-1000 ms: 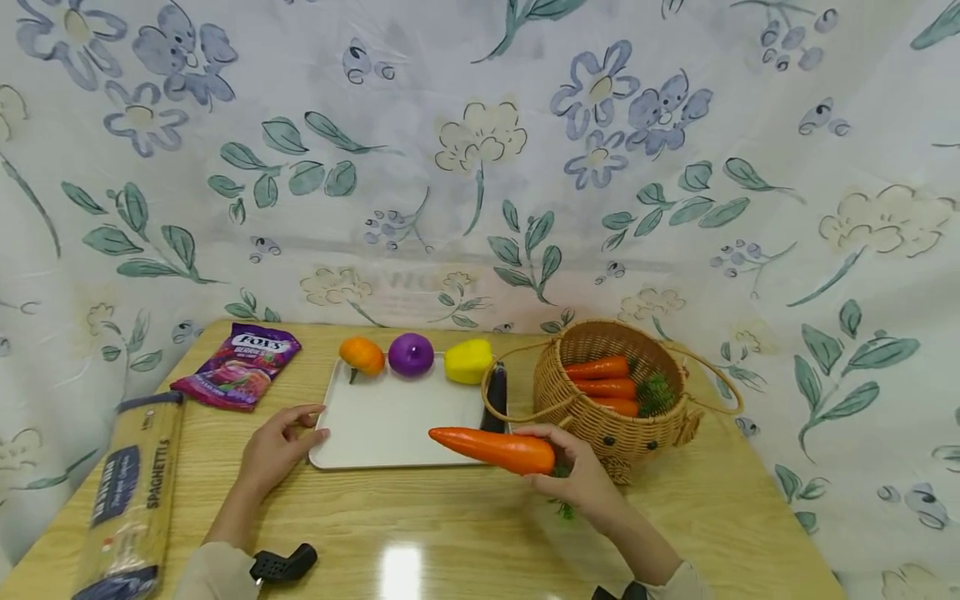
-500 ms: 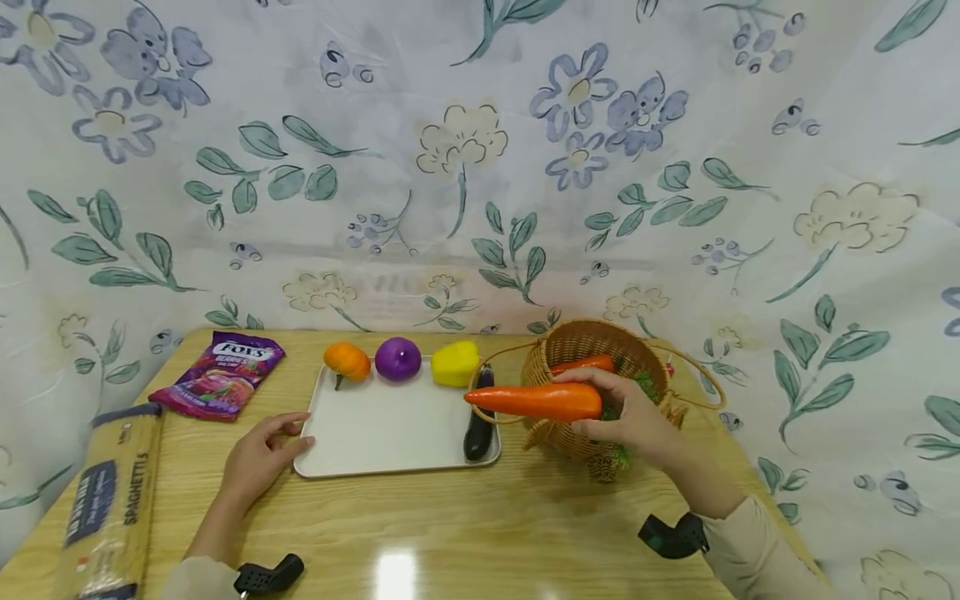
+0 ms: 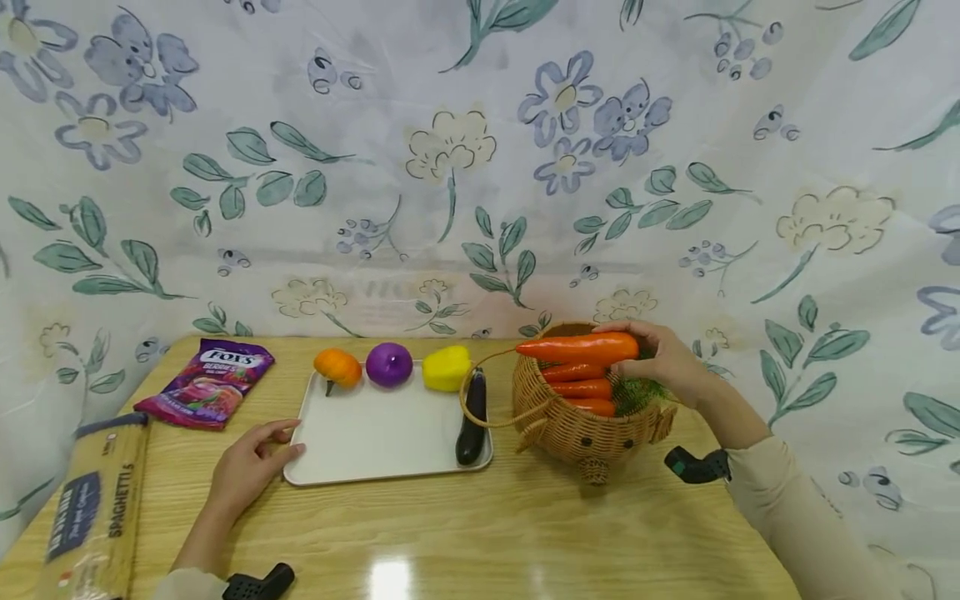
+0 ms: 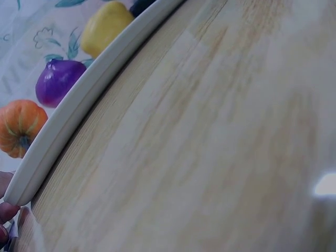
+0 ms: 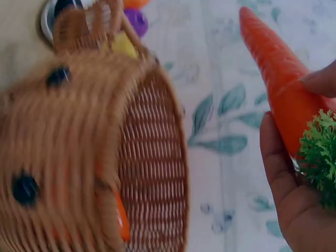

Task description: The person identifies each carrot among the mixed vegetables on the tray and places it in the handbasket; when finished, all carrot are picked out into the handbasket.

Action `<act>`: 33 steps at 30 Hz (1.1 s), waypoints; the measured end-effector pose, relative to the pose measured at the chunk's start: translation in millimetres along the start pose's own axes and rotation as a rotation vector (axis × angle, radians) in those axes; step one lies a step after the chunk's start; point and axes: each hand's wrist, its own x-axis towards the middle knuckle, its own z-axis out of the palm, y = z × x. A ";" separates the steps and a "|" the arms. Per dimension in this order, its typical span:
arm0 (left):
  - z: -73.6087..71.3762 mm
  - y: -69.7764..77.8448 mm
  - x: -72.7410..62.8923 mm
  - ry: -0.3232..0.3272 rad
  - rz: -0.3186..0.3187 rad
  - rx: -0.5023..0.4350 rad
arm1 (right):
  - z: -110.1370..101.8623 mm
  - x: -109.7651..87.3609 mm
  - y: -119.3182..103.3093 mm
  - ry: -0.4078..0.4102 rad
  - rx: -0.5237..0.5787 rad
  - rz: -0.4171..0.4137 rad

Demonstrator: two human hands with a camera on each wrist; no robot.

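My right hand [image 3: 663, 358] holds a large orange carrot [image 3: 577, 347] by its thick, leafy end, with the tip pointing left over the wicker basket [image 3: 585, 450]. In the right wrist view, the thumb and fingers lie on either side of the carrot [image 5: 281, 79], beside its green top [image 5: 321, 144]. Several more carrots [image 3: 585, 389] lie inside the basket. My left hand [image 3: 243, 471] grips the left edge of a white tray [image 3: 375, 433]; the left wrist view shows fingertips [image 4: 6, 211] at both sides of its rim.
Along the tray's back edge sit a small pumpkin [image 3: 337, 367], a purple onion [image 3: 389, 364] and a yellow pepper [image 3: 446, 368]. An eggplant [image 3: 472, 421] lies at its right end, under the basket's handle [image 3: 480, 417]. A candy bag [image 3: 213, 379] and a spaghetti pack [image 3: 97, 508] lie left.
My right hand has carried the carrot from in front of the basket up and rightward to over its opening. The left hand stays at the tray edge. The head view has shifted slightly.
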 end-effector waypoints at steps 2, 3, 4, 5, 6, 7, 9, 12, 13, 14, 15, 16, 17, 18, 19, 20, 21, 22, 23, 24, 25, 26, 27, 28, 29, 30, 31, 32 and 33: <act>-0.4 -0.1 0.6 0.004 -0.002 0.004 | -9.3 6.7 0.0 -0.006 -0.029 0.040; -0.5 -0.1 0.6 0.005 -0.001 0.004 | -13.7 9.9 0.3 -0.011 -0.048 0.059; -0.5 -0.2 0.5 0.005 -0.001 0.004 | -18.0 13.2 1.1 -0.021 -0.068 0.072; -0.5 -0.1 0.1 0.007 -0.001 0.003 | -22.1 16.2 2.3 -0.030 -0.081 0.085; -0.5 0.2 -0.4 0.008 -0.001 0.001 | -26.0 19.0 3.9 -0.034 -0.099 0.091; -0.4 0.3 -1.2 0.008 -0.003 0.000 | -29.4 21.7 5.8 -0.035 -0.113 0.095; -0.2 0.6 -2.8 0.009 -0.010 -0.003 | -35.6 26.0 10.3 -0.037 -0.125 0.102; 0.0 1.7 -4.1 -0.004 -0.029 -0.001 | -44.2 30.7 17.8 -0.038 -0.132 0.116; 0.1 1.9 -4.2 -0.010 -0.036 0.000 | -46.5 31.6 19.6 -0.038 -0.135 0.125; 0.3 2.4 -4.1 -0.012 -0.040 0.002 | -48.9 32.5 21.6 -0.042 -0.139 0.134; 0.5 2.8 -3.8 -0.014 -0.044 0.004 | -51.3 33.2 23.4 -0.042 -0.144 0.144; 0.8 3.0 -3.5 -0.016 -0.045 0.004 | -53.4 33.8 25.0 -0.044 -0.155 0.153; 1.1 3.2 -3.1 -0.016 -0.044 0.005 | -55.1 34.5 26.2 -0.043 -0.170 0.162; 1.2 3.6 -2.7 -0.015 -0.042 0.006 | -56.3 35.0 26.8 -0.045 -0.182 0.172; 1.4 3.9 -2.4 -0.013 -0.039 0.006 | -57.2 35.7 27.5 -0.047 -0.191 0.183; 1.5 4.1 -2.0 -0.012 -0.037 0.006 | -58.3 36.8 28.4 -0.054 -0.201 0.194; 1.6 4.3 -1.5 -0.011 -0.034 0.006 | -59.0 38.2 29.2 -0.060 -0.210 0.201; 1.6 4.7 -1.2 -0.012 -0.032 0.006 | -59.5 40.0 30.3 -0.070 -0.215 0.209; 1.4 5.0 -1.1 -0.014 -0.034 0.006 | -59.7 42.3 31.1 -0.082 -0.213 0.218; 1.1 5.4 -1.1 -0.016 -0.035 0.007 | -59.7 44.9 32.0 -0.098 -0.211 0.226; 0.7 5.7 -1.2 -0.018 -0.039 0.008 | -59.6 47.9 33.1 -0.115 -0.207 0.230; 0.3 5.9 -1.3 -0.019 -0.043 0.007 | -59.4 51.2 34.6 -0.132 -0.206 0.234; -0.1 6.0 -1.7 -0.020 -0.045 0.008 | -58.8 54.7 36.1 -0.148 -0.199 0.233; -0.6 6.1 -1.9 -0.022 -0.050 0.008 | -58.0 58.0 37.7 -0.163 -0.193 0.233; -0.9 6.1 -2.2 -0.021 -0.052 0.008 | -56.9 61.2 39.7 -0.170 -0.196 0.234; -1.1 6.1 -2.2 -0.020 -0.052 0.010 | -55.7 64.3 42.1 -0.178 -0.200 0.232; -1.1 6.1 -2.1 -0.019 -0.051 0.008 | -54.4 67.2 44.9 -0.180 -0.205 0.233; -1.0 6.1 -1.9 -0.017 -0.049 0.008 | -52.8 70.0 48.2 -0.182 -0.211 0.233; -0.8 6.2 -1.5 -0.015 -0.046 0.010 | -50.8 72.4 51.1 -0.179 -0.218 0.235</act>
